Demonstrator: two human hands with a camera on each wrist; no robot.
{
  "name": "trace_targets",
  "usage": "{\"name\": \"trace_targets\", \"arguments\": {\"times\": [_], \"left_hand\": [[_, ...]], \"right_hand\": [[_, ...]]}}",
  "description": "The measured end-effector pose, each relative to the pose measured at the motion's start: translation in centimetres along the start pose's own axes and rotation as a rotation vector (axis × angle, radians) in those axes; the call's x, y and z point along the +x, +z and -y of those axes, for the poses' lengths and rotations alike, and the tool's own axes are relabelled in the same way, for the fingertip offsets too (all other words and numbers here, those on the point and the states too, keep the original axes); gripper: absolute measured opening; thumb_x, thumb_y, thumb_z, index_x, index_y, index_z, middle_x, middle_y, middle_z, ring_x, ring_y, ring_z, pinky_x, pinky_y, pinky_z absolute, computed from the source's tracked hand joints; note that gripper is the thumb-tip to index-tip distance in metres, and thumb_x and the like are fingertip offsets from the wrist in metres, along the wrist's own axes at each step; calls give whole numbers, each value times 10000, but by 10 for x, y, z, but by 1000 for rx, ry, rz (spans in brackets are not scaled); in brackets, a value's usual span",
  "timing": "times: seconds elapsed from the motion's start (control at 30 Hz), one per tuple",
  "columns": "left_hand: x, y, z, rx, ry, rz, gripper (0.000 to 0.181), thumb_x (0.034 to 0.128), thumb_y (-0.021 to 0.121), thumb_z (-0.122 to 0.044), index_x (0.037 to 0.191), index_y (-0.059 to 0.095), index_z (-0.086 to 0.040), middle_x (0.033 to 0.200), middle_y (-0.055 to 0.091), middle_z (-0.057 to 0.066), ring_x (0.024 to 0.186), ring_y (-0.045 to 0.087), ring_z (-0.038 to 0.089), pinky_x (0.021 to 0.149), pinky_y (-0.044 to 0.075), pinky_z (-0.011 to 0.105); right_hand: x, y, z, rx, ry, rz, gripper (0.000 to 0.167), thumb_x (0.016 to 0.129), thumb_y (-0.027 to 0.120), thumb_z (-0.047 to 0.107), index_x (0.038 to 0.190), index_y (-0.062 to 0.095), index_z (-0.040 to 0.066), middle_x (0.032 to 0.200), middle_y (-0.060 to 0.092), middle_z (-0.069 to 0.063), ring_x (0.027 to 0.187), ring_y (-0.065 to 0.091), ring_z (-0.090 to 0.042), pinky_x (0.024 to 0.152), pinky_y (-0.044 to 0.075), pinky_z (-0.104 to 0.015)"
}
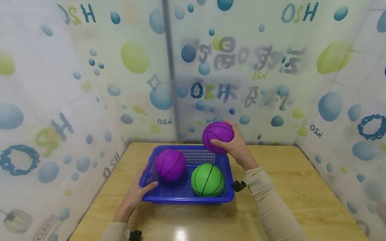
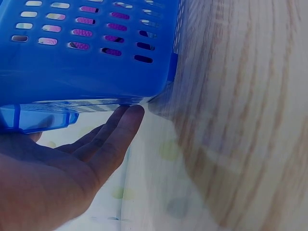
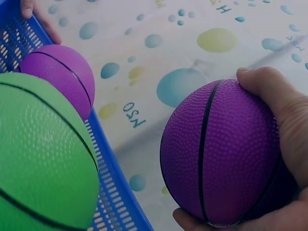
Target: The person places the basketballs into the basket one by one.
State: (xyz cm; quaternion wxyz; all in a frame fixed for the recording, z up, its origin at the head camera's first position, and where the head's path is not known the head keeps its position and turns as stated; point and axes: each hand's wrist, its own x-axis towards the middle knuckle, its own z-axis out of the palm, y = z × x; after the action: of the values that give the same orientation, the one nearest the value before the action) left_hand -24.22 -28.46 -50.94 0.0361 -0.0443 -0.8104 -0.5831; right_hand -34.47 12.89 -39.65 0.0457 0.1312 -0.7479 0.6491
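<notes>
A blue plastic basket (image 1: 187, 199) stands on the wooden table. Inside it lie a purple ball (image 1: 170, 164) at the left and a green ball (image 1: 207, 180) at the right, both with black basketball lines. My left hand (image 1: 137, 190) holds the basket's left side, thumb over the rim and fingers along the outer wall (image 2: 96, 82). Above the basket's back right corner, my right hand (image 1: 238, 147) grips a second purple ball (image 3: 221, 154), with the thumb on one side and fingers curled round the other. The palm side of that ball is partly hidden.
The wooden table (image 1: 271, 187) reaches out to both sides of the basket. Behind and beside it hang white curtains (image 1: 259, 87) printed with blue and green dots and H2O lettering. A black wrist strap piece (image 1: 239, 186) sits by the right sleeve.
</notes>
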Motion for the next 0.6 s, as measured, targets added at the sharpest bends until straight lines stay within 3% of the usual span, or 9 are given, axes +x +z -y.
{"name": "trace_targets", "arguments": {"times": [0.6], "left_hand": [[1, -1, 4, -18, -21, 11, 964, 1021, 786, -207, 1798, 220, -274, 1855, 147, 193, 1674, 186, 478, 1323, 133, 706]], "right_hand": [[7, 27, 4, -55, -37, 7, 1010, 875, 967, 353, 1702, 387, 308, 1648, 448, -168, 1416, 589, -463, 1057, 600, -598]]}}
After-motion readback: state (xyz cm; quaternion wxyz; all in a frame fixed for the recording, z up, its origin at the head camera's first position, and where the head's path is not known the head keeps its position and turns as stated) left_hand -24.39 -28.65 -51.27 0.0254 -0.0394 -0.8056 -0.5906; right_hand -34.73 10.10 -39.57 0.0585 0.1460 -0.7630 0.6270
